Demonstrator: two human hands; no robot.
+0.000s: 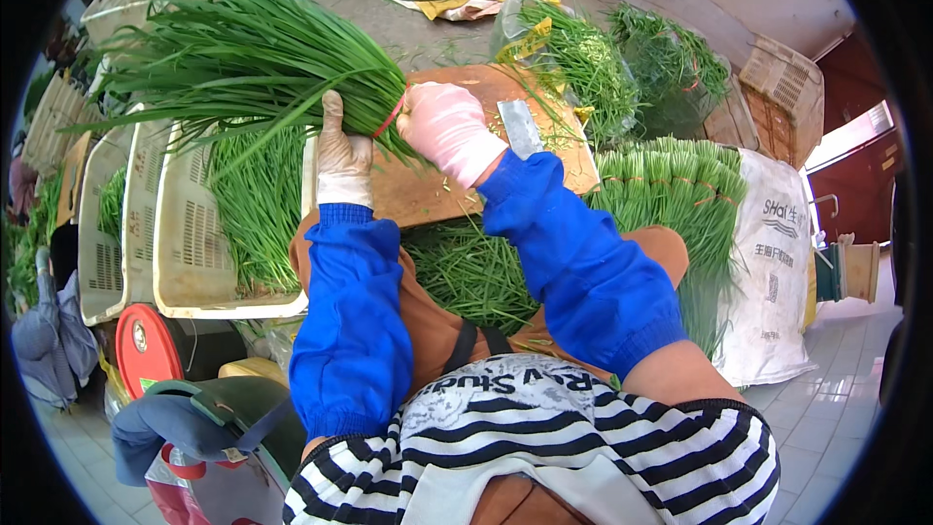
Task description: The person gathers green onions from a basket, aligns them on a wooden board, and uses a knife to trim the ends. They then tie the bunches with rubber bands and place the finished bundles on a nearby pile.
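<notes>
A large bunch of green Chinese chives [277, 65] is held up above a wooden board [415, 197], its leaves fanning to the left. My left hand [344, 153], in a thin whitish glove, supports the bunch from below; its thumb shows in front and the leaves hide most fingers. A red band [391, 113] circles the bunch near its cut end. My right hand [446, 127], in a pink glove, is closed at that end beside the band and hides the stem butts. Right of it, a broad metal blade [520, 127] lies on the board among chopped bits.
To the left stands a white plastic crate [193, 233] of loose chives. Banded bunches [667, 175] are stacked at right by a white woven sack [776, 270]. Trimmings [470, 270] lie below the board. Bags of greens [590, 80] stand beyond it. A red-lidded drum [149, 350] is at lower left.
</notes>
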